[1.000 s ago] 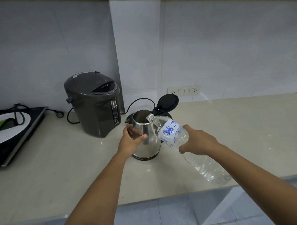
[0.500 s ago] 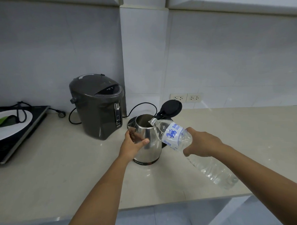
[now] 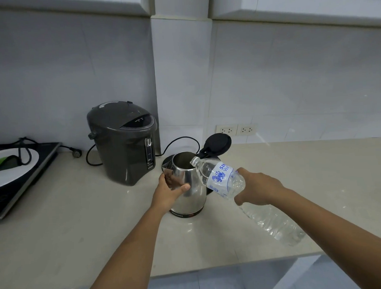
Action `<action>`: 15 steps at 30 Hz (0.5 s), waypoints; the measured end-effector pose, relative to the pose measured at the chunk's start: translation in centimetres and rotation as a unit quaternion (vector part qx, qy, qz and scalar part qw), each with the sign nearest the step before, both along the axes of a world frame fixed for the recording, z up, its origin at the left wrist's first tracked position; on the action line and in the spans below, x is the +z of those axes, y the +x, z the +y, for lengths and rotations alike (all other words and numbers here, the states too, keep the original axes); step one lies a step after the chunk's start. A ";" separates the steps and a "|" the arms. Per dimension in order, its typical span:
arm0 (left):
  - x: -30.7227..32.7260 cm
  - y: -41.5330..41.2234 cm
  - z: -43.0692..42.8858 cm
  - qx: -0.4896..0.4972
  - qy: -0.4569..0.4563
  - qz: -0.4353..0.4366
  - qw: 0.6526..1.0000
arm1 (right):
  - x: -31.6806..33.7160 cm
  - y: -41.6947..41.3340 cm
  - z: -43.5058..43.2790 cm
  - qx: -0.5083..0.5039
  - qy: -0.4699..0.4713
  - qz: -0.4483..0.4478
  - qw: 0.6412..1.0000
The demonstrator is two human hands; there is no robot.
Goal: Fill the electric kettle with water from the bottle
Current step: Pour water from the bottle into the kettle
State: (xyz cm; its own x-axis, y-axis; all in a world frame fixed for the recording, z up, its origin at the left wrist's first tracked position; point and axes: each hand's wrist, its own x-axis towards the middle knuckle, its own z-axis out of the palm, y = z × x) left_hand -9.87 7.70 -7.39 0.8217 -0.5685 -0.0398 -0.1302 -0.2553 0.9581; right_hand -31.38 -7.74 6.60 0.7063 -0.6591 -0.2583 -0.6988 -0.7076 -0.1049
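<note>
**Bottle tipped at the kettle's open mouth**

The steel electric kettle (image 3: 188, 188) is standing upright on the pale desk (image 3: 57, 226), near the middle of the view, with its black lid (image 3: 216, 143) flipped up and back behind the opening. The left hand (image 3: 169, 194) is wrapping around the kettle's left side, thumb lying across the front of the shiny body and fingers curling round the far side, so it is closed on the kettle and bracing it.

The right hand (image 3: 258, 190) is gripping a clear plastic water bottle (image 3: 226, 182) around its middle, just below the white and blue label. The bottle is lying tilted, its uncapped neck pointing up and left and sitting right at the kettle's rim, while its base is hanging lower right, out over the near edge of the desk. Water is showing in the lower part of the bottle; whether any is running into the kettle cannot be told.

Just left of the kettle and behind it, a dark grey hot water dispenser (image 3: 124, 143) is standing against the wall, and a black cord (image 3: 176, 142) is looping between the two. At the far left, an induction cooktop (image 3: 23, 184) is carrying a white plate (image 3: 9, 174) with something green on it. Two wall sockets (image 3: 236, 130) are sitting on the tiled wall behind and to the right of the kettle.
</note>
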 end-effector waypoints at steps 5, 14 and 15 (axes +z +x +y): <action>1.0 -0.2 -0.7 -0.006 -0.004 -0.002 1.000 | 1.0 -0.2 -0.3 -0.004 -0.009 0.000 1.000; 0.8 0.1 -0.5 -0.006 0.010 -0.006 1.000 | 1.2 0.1 0.0 0.004 -0.023 0.006 1.000; 0.8 0.2 -0.4 -0.005 0.011 -0.006 1.000 | 1.2 0.2 0.0 0.006 -0.022 0.006 1.000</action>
